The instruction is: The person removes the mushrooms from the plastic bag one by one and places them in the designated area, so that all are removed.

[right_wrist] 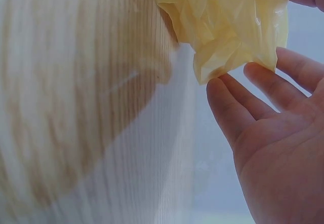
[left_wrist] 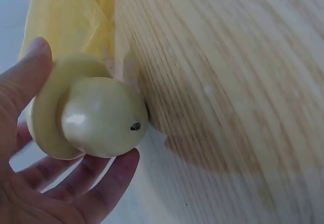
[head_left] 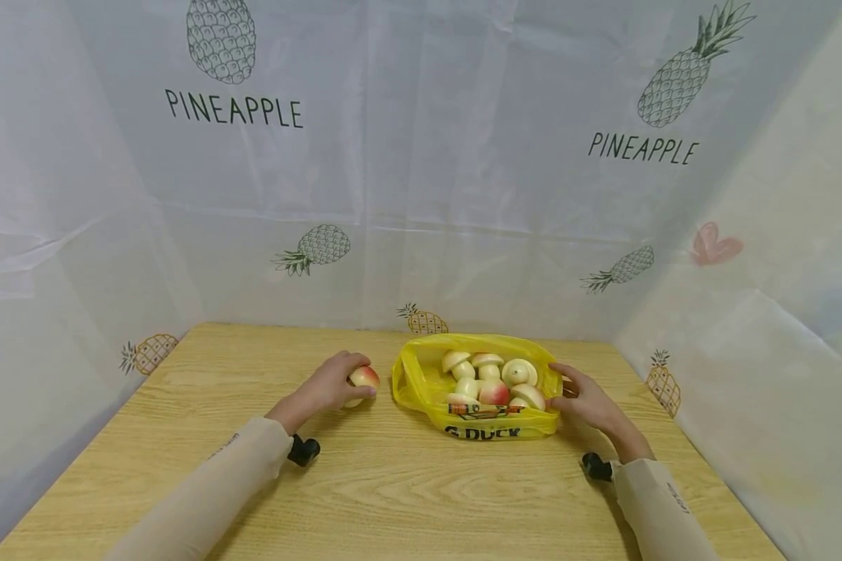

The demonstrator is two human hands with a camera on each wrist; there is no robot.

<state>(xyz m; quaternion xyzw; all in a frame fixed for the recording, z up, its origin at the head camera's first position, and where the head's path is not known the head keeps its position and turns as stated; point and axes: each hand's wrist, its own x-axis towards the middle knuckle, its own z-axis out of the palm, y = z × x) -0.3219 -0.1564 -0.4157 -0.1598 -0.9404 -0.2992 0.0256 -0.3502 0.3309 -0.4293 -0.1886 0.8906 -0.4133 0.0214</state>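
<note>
My left hand (head_left: 331, 382) grips a toy mushroom (head_left: 366, 377) with a red-and-cream cap, left of the yellow plastic bag (head_left: 414, 382). In the left wrist view, the thumb lies over the cap and the fingers curve beneath the mushroom (left_wrist: 105, 116); its round pale stem bears a dark spot. Several similar mushrooms (head_left: 493, 391) lie inside the bag, whose mouth gapes upward. At the bag's right end, my right hand (head_left: 589, 401) touches the plastic; the right wrist view shows its fingers (right_wrist: 230, 105) nearly straight against the crumpled bag (right_wrist: 223, 26).
Everything stands on a light wooden table (head_left: 407, 499). A white sheet (head_left: 463, 187) printed with pineapples hangs behind the table and along both sides. A small black device (head_left: 303, 450) sits at the left wrist, another black device (head_left: 596, 467) at the right.
</note>
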